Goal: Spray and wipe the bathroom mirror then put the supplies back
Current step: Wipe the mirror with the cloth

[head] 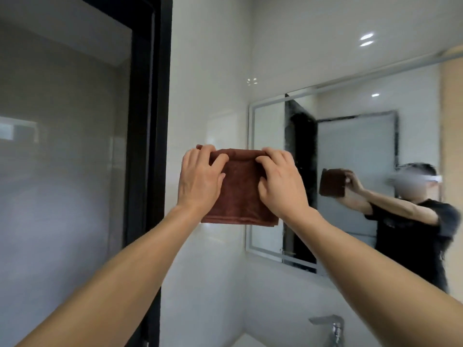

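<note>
A folded brown cloth (240, 189) is held up at the far white wall (213, 71), just left of the mirror (355, 151) and right of the black-framed glass door (150, 121). Its top fold is pinched by the left hand (200, 179) and the right hand (280, 181), with the fingers (218, 161) of each curled closed over the upper edge and the rest left hanging between the wrists.

The cloth is judged to be light, soft and limp: no shape would be kept if one corner were let go, so it is best taken at the folded top edge or both upper corners, as it is now. Little slip is expected from its pile. The mirror is rigid and breakable, and only flat, even pressure should be put on it.

A tap (330, 329) is seen low on the right. No spray bottle is in view. No brand, label or legible writing can be made out anywhere.
</note>
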Available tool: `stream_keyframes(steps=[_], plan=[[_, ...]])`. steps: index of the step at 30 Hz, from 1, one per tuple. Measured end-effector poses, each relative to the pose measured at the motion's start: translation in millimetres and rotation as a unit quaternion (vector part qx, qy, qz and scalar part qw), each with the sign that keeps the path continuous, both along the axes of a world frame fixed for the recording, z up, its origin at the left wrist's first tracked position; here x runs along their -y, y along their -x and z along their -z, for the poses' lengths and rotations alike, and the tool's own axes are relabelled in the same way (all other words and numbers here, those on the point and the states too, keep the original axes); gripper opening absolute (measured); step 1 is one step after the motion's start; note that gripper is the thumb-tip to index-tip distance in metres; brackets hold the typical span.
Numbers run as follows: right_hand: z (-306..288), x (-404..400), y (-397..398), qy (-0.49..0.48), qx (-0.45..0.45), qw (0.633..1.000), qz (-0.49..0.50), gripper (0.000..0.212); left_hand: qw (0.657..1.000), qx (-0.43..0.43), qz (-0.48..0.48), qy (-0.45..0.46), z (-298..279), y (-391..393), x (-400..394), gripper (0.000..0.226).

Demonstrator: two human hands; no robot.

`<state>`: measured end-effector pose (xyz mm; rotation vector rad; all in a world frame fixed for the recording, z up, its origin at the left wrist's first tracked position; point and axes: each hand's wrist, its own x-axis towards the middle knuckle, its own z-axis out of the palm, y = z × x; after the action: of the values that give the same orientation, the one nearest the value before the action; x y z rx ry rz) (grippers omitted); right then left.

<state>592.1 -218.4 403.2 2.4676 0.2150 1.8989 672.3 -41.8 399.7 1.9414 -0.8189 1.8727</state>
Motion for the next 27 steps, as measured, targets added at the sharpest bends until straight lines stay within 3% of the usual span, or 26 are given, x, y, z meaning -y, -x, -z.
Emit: stream_keyframes(steps=[12, 27], plan=[[-7, 136, -45, 0.004, -0.011, 0.989, 0.148, 0.042, 0.990, -0.016, 0.138, 0.011, -4, -91, 170, 0.036], [-33, 228, -85, -0.011, -0.002, 0.930, 0.367, 0.041, 0.944, 0.019, 0.328, 0.005, -38, -181, 328, 0.036]])
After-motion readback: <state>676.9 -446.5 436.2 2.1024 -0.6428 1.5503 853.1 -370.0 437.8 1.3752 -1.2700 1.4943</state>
